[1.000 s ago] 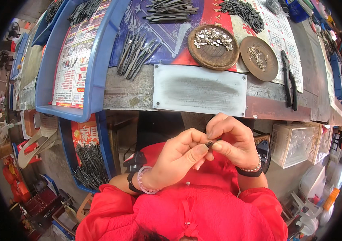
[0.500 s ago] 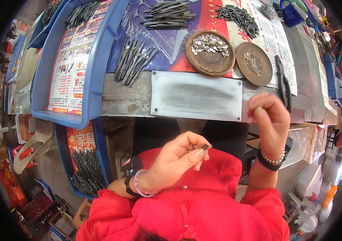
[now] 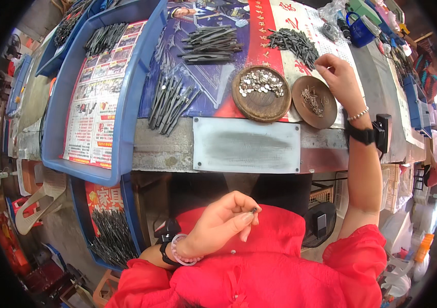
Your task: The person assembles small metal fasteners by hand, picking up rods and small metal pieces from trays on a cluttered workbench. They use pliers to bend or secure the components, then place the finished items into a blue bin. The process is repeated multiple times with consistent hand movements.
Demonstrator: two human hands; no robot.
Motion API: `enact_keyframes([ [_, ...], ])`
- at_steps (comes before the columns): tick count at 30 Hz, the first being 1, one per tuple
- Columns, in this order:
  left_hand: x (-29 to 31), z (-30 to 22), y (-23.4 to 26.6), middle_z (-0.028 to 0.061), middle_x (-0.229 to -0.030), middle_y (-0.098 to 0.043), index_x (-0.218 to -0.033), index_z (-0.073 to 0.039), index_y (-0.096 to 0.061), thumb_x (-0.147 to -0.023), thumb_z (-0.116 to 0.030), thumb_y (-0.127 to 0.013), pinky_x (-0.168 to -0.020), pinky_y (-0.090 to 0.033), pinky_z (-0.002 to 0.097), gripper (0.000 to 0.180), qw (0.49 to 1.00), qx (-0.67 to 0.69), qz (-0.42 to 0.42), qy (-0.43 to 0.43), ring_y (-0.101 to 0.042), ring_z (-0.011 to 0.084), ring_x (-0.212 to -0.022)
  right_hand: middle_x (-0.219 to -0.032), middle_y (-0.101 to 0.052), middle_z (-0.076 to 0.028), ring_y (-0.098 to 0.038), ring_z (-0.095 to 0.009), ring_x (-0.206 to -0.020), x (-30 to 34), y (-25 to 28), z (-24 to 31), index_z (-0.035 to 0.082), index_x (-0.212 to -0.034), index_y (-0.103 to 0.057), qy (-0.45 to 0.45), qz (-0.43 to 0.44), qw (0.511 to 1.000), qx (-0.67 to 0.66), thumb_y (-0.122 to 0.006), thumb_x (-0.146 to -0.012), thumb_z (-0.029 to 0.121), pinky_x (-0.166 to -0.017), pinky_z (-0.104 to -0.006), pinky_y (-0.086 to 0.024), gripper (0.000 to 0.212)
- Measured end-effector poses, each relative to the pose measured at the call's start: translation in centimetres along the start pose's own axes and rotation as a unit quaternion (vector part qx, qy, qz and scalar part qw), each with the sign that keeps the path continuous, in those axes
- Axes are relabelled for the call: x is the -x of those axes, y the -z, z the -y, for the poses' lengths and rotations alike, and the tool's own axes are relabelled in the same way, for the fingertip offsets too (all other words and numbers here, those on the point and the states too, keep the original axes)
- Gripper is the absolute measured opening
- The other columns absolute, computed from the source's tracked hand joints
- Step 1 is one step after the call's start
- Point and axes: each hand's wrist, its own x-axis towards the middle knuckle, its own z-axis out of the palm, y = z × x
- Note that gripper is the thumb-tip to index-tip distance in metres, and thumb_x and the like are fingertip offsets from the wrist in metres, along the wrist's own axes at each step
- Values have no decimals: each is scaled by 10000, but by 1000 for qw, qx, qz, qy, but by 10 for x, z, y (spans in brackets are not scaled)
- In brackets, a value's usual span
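Observation:
Low over my lap, my left hand (image 3: 223, 220) is closed in a pinch. A small dark metal piece (image 3: 254, 210) pokes out between its thumb and forefinger. My right hand (image 3: 339, 82) is stretched out above the right end of the bench, its fingers curled together; whether anything is in them is too small to tell. Just left of those fingers lies a pile of short dark metal pieces (image 3: 295, 49). Below the hand is a brown dish (image 3: 300, 110) with small thin metal bits. Beside it a wooden dish (image 3: 264, 110) holds shiny round discs.
Bundles of longer dark metal strips (image 3: 213, 46) and a fanned group (image 3: 169, 105) lie on the printed sheet. A smudged white plate (image 3: 247, 143) is fixed at the bench's front edge. Blue trays (image 3: 123, 118) stand left; a lower one (image 3: 139, 215) holds many dark strips.
My right hand has moved from the bench's front edge up and forward, past the brown dish to beside the dark pile. My left hand keeps its pinch. The view has tilted, showing more of the bench's far side.

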Motion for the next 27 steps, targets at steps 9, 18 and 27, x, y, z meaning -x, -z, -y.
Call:
enact_keyframes([
  [9,-6,-3,9,70,-955,-583,-1128,3,-507,-981,-65,-491,-638,-435,203,163,1000,-2,-6,-5,-533,77,-677,-828,-661,-172,-642,-309,-792,-23,-16,-20,-11,-878,-654,46,60,986,148,-630,-779,82,-734,-363,-505,138],
  [18,-13,-5,12,69,-944,-591,-1143,8,-516,-977,-63,-501,-633,-432,200,180,1000,1,-9,-4,-529,77,-674,-826,-660,-178,-640,-324,-784,-27,-22,-24,-10,-923,-635,46,37,985,162,-607,-773,69,-725,-375,-507,172],
  [27,-12,-3,9,70,-947,-596,-1136,8,-523,-976,-61,-507,-630,-430,202,175,1000,0,3,-2,-527,75,-678,-670,-612,-161,-590,-283,-612,-41,-13,-22,-19,-755,-604,9,151,982,114,-625,-718,70,-586,-362,-473,98],
])
